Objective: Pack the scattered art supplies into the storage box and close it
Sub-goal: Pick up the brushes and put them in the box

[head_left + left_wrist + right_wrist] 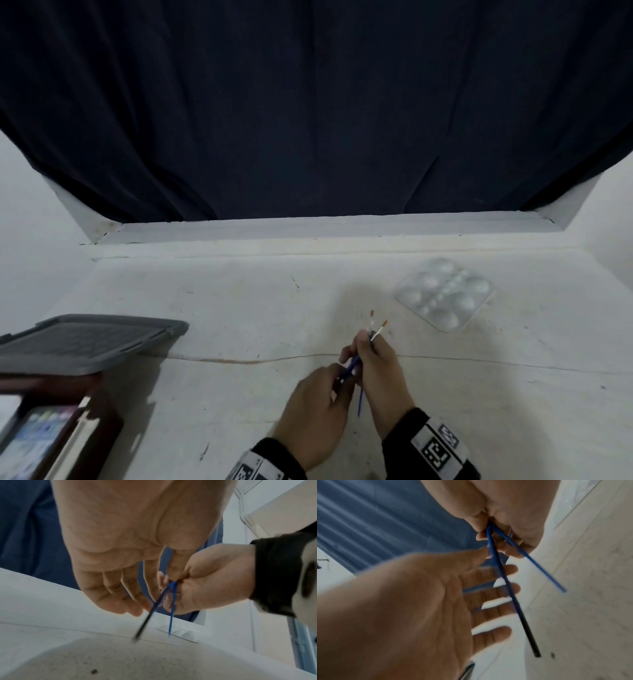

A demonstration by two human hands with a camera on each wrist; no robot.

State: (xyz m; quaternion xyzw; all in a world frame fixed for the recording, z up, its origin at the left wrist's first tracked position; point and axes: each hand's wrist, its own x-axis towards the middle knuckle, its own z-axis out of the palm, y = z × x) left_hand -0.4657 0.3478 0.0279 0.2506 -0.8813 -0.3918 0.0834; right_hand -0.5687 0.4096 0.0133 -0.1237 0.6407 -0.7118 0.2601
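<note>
Holding blue brushes (359,363), right hand (380,373); storage box (51,428) open (paint set inside).

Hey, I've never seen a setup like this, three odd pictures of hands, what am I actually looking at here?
No machine here: a person wears three cameras, one on the head and one on each wrist. The head view looks down at a white surface. The right hand grips thin blue paintbrushes, bristles pointing away. The left hand reaches to them with relaxed fingers; the wrist views show the same grip from below. A white paint palette lies to the right, and a grey lid to the left.
</note>
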